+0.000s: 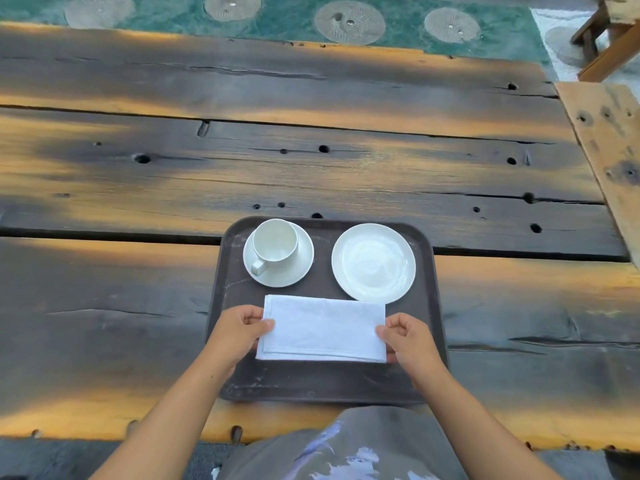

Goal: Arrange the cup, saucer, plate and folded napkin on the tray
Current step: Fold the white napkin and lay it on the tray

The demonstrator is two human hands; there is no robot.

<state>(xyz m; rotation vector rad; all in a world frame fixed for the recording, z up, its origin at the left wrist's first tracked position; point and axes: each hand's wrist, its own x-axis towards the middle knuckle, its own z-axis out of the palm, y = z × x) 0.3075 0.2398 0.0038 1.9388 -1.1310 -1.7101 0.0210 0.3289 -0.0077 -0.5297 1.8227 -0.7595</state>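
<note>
A white folded cloth napkin (323, 329) lies flat on the near half of a dark brown rectangular plastic tray (325, 382). The left hand (239, 329) pinches its left edge, the right hand (407, 337) its right edge, fingers closed on the cloth. Beyond it, a white ceramic cup (275, 242) stands on a white saucer (294, 268) at far left, a round white plate (373, 263) at far right. The tray rests on a weathered wooden plank bench (311, 157).

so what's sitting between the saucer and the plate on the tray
Nothing: in the head view, only a bare strip of the dark tray separates the saucer from the plate. The napkin lies nearer the person, below that gap.
</note>
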